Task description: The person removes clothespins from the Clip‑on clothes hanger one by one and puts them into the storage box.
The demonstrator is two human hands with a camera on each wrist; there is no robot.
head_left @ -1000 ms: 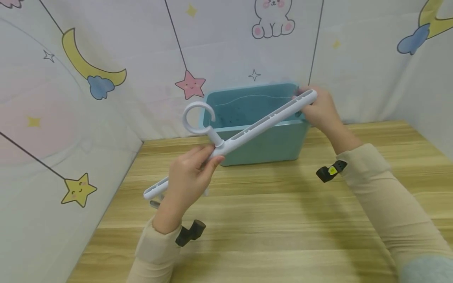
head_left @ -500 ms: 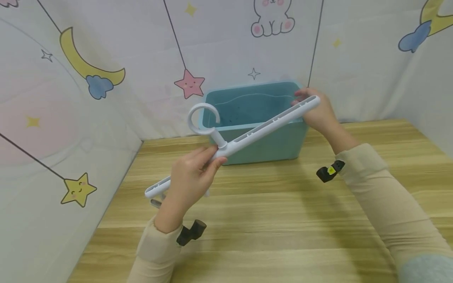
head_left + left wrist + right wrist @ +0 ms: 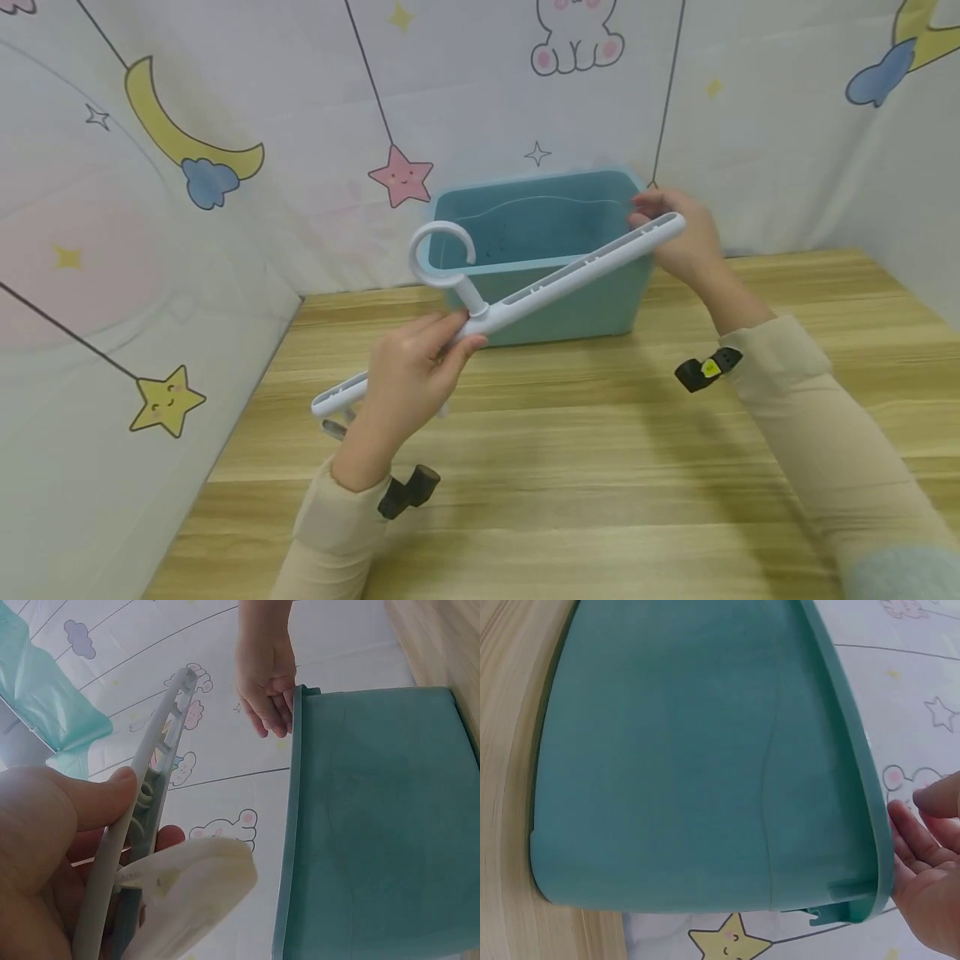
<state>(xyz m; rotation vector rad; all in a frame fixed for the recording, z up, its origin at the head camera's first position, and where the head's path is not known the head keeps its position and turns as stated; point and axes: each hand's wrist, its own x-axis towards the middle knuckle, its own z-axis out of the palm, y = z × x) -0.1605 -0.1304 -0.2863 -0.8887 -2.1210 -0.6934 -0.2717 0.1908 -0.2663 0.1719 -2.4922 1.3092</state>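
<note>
My left hand (image 3: 412,375) pinches a white plastic clothes hanger (image 3: 577,275) just below its round hook. The hanger tilts across the head view, its right end raised in front of my right hand (image 3: 684,237). A clip (image 3: 333,429) hangs under its left end. In the left wrist view, thumb and fingers grip the bar, and a pale blurred part sticks out beside them. My right hand is at the right rim of a teal plastic bin (image 3: 555,308). In the right wrist view its fingers (image 3: 922,840) are loosely bent beside the rim, with nothing between them and the thumb.
The bin stands at the back of a wood-grain table (image 3: 570,467), close to a printed fabric wall (image 3: 480,108). Another fabric wall (image 3: 97,333) borders the left side. Small dark specks show inside the bin. A black wrist camera (image 3: 408,492) sits at the left cuff.
The hanger and my left hand have shifted slightly right, its right end lowering. The right fingers have loosened, and a small dark thing seen by them earlier no longer shows.
</note>
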